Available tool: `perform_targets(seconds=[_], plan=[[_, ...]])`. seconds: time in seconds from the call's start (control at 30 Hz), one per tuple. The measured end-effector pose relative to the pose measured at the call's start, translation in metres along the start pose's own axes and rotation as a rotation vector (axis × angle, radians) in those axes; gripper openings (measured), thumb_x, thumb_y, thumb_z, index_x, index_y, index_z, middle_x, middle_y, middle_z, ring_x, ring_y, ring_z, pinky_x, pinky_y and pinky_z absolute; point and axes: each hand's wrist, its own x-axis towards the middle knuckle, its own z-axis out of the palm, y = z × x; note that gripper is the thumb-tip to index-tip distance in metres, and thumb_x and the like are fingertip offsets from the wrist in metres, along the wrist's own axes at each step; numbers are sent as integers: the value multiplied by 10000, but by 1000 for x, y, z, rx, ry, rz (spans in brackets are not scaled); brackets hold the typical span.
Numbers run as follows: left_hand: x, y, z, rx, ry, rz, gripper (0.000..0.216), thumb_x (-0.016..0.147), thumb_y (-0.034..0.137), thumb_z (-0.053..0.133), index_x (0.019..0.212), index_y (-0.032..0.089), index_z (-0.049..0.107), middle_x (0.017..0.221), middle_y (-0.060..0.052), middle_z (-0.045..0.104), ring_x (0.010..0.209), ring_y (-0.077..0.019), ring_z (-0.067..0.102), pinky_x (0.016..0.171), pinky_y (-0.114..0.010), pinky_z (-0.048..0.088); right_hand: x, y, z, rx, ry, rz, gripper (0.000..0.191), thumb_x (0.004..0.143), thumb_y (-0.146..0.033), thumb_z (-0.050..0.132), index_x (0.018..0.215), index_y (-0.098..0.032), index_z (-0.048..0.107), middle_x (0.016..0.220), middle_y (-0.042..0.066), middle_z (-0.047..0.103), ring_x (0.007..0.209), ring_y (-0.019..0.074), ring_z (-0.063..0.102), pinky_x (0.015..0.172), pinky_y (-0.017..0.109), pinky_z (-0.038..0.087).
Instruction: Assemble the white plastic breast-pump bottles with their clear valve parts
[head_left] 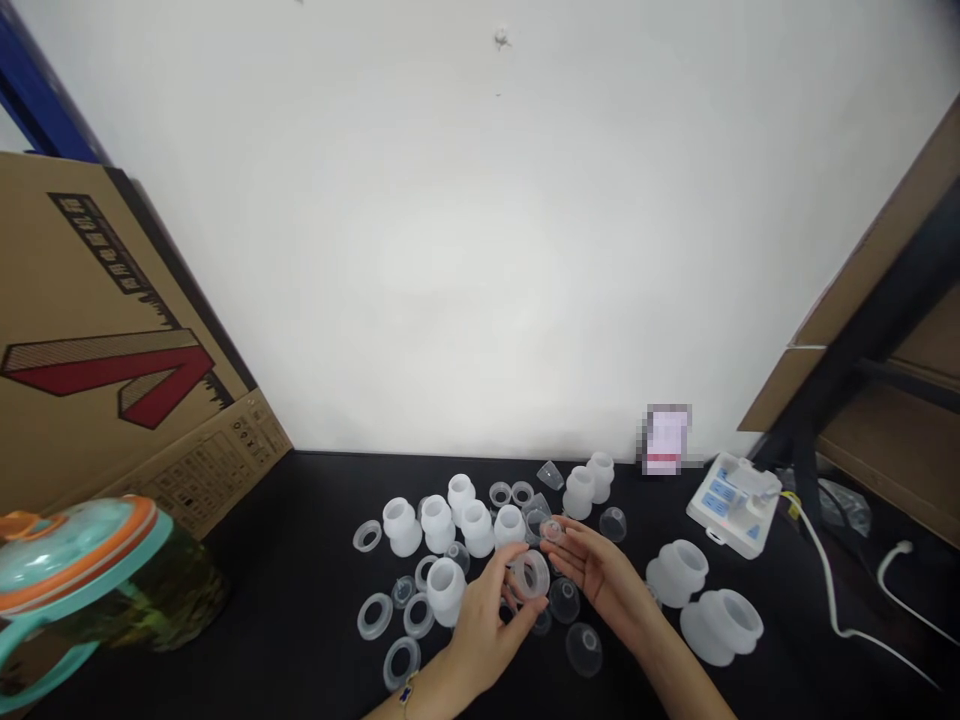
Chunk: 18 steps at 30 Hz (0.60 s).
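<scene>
My left hand (487, 625) pinches a translucent white ring-shaped silicone part (531, 574) between thumb and fingers. My right hand (600, 570) is beside it, fingers stretched out, with a small clear dome piece (553, 531) at its fingertips. Both hands hover over a black tabletop (300, 560) strewn with several white silicone cups (439, 522), flat rings (375, 615) and clear domes (583, 648).
A cardboard box (105, 350) leans at the left. In front of it stands a teal and orange lidded jug (75, 580). A white device (733, 503) with cables (832, 590) sits right, near two larger white cups (720, 625). A dark frame with cardboard (885, 330) stands at the right edge.
</scene>
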Motion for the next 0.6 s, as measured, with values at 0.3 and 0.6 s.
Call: perform_targets(seconds=[0.3,0.6], plan=[[-1,0,1,-6,-2,34,451,894,276,677,1312,240,512,1048,-44,685,748,-171,637,675,-283,567,2,1,-2,12,-4,-16,392,703,-274,824,1058,-120,762,1074,139,802,1032,294,753,957,359,562],[-3,7,-2,29,-16,94,432,879,255,701,1274,256,525,991,-21,657,709,-157,617,658,-273,549,-5,-4,5,-43,5,-26,344,726,-270,809,1040,-135,774,1066,109,806,990,261,763,890,309,581]])
